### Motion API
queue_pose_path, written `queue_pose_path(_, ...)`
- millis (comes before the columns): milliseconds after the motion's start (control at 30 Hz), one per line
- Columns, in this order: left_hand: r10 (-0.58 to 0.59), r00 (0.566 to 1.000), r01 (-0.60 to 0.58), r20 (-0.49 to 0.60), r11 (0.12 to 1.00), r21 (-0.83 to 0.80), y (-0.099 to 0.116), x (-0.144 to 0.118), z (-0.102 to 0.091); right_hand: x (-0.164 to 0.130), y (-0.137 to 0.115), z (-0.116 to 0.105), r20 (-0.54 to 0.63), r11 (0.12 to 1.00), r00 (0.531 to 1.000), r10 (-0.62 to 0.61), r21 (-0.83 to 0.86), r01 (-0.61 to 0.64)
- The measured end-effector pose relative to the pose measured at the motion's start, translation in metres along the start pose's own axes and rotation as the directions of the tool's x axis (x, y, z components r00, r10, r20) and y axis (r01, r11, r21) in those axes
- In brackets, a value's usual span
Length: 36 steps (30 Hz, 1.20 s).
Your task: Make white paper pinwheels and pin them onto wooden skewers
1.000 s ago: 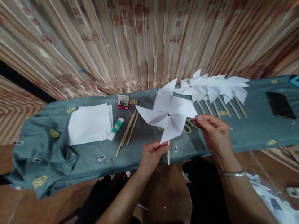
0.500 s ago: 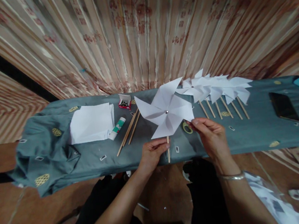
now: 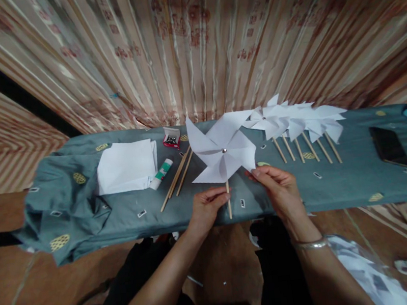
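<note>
Rotated since the earlier frame, the white paper pinwheel (image 3: 223, 151) on its thin wooden stick (image 3: 228, 200) now points its vanes differently and sits slightly further left. My left hand (image 3: 207, 207) pinches the stick just below the wheel; my right hand (image 3: 278, 188) pinches the tip of the lower right vane. Judged done: a row of finished white pinwheels (image 3: 296, 121) lies on the grey-blue cloth-covered table (image 3: 340, 180). Judged left: a stack of white paper squares (image 3: 127, 166), loose wooden sticks (image 3: 177, 176), a glue stick (image 3: 160, 173) and a small red pin box (image 3: 171, 138).
</note>
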State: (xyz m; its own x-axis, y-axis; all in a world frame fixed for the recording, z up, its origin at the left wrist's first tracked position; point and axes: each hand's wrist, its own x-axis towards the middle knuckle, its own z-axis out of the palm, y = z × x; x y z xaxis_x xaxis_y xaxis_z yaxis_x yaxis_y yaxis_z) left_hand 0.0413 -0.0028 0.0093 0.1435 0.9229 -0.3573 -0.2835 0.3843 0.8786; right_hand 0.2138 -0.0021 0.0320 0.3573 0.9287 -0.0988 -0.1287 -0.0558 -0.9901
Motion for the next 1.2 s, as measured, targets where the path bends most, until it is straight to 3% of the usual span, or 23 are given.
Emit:
queue_pose_path(667, 0.014, 1.000, -0.013, -0.016, 1.000, 0.023, 0.000, 0.001, -0.002, -0.014, -0.001, 0.016, 0.145, 0.998, 0.987, 0.066, 0.002, -0.066)
queue_pose_path(1200, 0.036, 0.998, -0.036, 0.051, 0.999, 0.005, 0.000, 0.001, -0.004, -0.022, -0.008, 0.026, 0.250, 0.996, 0.965, 0.078, -0.056, -0.066)
